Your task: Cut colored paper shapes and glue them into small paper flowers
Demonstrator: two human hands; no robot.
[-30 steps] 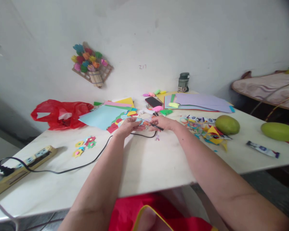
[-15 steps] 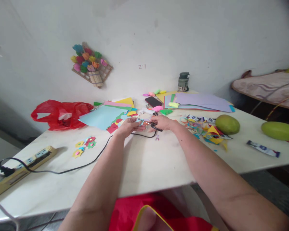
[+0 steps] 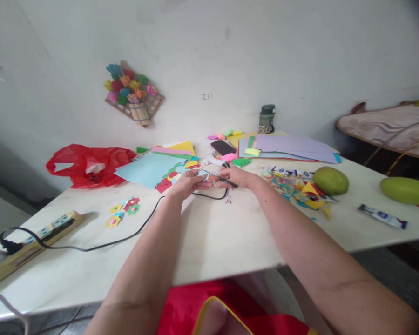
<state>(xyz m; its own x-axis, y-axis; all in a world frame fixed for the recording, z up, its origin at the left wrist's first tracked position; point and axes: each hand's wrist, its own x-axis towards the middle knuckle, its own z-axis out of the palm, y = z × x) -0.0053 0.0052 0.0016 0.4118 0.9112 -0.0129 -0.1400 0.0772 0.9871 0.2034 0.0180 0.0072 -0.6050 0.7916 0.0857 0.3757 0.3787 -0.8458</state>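
My right hand (image 3: 236, 177) is closed around the black handles of a pair of scissors (image 3: 226, 180), whose blades point left. Pinched in my left hand (image 3: 192, 182) is a small light-blue piece of paper (image 3: 203, 175), right at the scissor blades. Its outline is partly hidden by the fingers. Just behind my left hand lie colourful cut paper shapes (image 3: 167, 178) and a large light-blue sheet (image 3: 139, 170). A tiny purple scrap (image 3: 228, 199) rests on the table below the scissors.
A black cable (image 3: 122, 243) runs from a power strip (image 3: 38, 242) towards my hands. Small paper flowers (image 3: 114, 220) lie left, near a red plastic bag (image 3: 91, 163). Paper scraps (image 3: 293, 186), a green fruit (image 3: 331, 181) and a glue tube (image 3: 383, 217) are right; a phone (image 3: 223, 148) lies behind.
The scissors have turned slightly in my right hand, their handles now seen more edge-on. My left hand keeps the blue paper at the blades; the surrounding things stay put.
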